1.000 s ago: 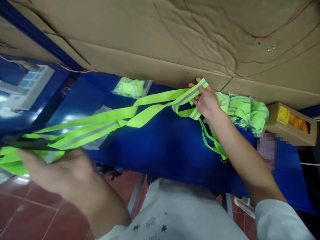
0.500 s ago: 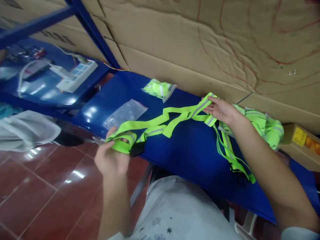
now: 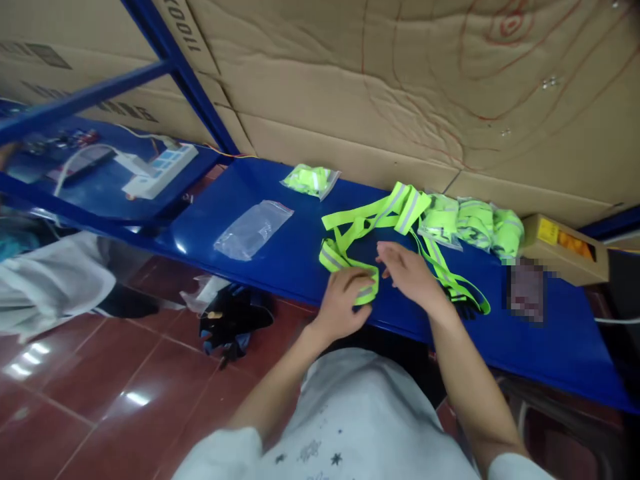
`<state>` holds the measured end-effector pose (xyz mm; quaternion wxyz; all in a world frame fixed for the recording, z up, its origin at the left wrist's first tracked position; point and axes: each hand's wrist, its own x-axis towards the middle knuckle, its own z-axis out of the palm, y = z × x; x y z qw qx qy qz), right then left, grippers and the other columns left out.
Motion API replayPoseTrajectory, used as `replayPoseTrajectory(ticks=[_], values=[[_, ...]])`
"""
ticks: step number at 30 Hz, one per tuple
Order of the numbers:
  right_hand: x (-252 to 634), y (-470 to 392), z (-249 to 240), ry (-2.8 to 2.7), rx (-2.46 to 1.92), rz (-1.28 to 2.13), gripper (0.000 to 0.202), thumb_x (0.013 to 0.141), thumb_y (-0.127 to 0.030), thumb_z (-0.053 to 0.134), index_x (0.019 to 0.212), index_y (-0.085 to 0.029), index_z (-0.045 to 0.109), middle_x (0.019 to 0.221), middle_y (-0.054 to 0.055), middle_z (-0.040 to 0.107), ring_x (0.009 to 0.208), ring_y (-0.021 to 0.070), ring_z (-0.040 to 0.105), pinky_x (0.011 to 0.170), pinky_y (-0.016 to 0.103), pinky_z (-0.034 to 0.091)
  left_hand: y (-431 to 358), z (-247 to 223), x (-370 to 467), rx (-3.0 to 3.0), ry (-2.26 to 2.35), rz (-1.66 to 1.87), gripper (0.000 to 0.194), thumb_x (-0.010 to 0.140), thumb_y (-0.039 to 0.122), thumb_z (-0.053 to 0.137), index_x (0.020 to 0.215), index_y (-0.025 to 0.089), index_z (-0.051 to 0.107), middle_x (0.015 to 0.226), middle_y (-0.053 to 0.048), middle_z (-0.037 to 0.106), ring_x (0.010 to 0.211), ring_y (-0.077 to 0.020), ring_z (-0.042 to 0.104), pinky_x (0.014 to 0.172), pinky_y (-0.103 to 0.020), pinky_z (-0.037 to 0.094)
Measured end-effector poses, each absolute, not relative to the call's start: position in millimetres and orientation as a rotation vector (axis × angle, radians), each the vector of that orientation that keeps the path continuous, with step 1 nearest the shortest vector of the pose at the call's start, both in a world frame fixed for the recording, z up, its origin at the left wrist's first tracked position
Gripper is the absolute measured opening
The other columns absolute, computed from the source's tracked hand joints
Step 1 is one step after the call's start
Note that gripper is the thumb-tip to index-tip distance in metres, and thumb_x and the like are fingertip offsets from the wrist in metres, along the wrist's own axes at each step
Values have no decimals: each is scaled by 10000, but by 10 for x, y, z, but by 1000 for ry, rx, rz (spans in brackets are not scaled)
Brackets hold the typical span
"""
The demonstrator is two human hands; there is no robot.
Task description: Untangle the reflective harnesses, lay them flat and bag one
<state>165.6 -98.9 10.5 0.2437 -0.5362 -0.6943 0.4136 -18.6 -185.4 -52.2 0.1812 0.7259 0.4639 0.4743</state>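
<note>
A neon-yellow strap with a grey reflective stripe (image 3: 385, 212) lies in loose folds on the blue table (image 3: 300, 267). My left hand (image 3: 345, 303) has its fingers curled over the looped end of this strap near the table's front edge. Just right of that loop, my right hand (image 3: 407, 272) is held over the table, fingers apart, holding nothing. More thin neon straps (image 3: 440, 267) with black parts at their end lie beyond my right wrist. Flat on the table to the left is an empty clear plastic bag (image 3: 254, 230).
One bagged neon bundle (image 3: 311, 180) sits at the back, several more (image 3: 475, 223) at the right beside a cardboard box (image 3: 565, 250). A power strip (image 3: 163, 170) lies on the left table. Cardboard (image 3: 310, 80) stands behind. Black items (image 3: 235, 317) are below the front edge.
My left hand has moved right, bringing the strap's looped end towards the middle. My right hand has let go of the strap's far end and come nearer. The view has shifted.
</note>
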Motion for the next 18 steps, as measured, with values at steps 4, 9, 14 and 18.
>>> replayPoseTrajectory(ticks=[4, 9, 14, 18], values=[[1816, -1327, -211, -1782, -1410, 1105, 527, 1007, -573, 620, 1425, -251, 628, 1347, 122, 748, 1109, 251, 772, 922, 389, 624, -1771, -571, 88, 2251, 1108, 1135, 502, 867, 104, 607, 1333, 281, 663, 1428, -123, 647, 1383, -309, 621, 1148, -476, 548], [1957, -1400, -421, -1788, -1304, 1049, 383, 1002, -498, 638, 1308, -271, 684, 1215, 92, 780, 1001, 251, 770, 848, 394, 643, -1556, -436, -214, 2194, 978, 1153, 167, 952, 223, 597, 1074, 228, 711, 1194, -108, 753, 1147, -222, 739, 996, -378, 620], [1881, -1442, -526, -1912, -1282, 812, 265, 1049, -411, 554, 1213, -273, 710, 1188, 96, 783, 1003, 278, 757, 878, 430, 625, -735, -214, -817, 2098, 1362, 1163, 283, 936, 360, 660, 1162, 189, 669, 1161, -112, 729, 1110, -243, 691, 1006, -402, 546], [1921, -1402, -569, -1858, -1328, 769, 266, 1066, -361, 495, 1177, -250, 710, 1114, 95, 799, 987, 285, 765, 902, 439, 610, -31, -158, -1109, 2078, 1394, 753, 737, 546, 406, 932, 1206, 188, 687, 960, -48, 745, 887, -246, 707, 826, -345, 556]])
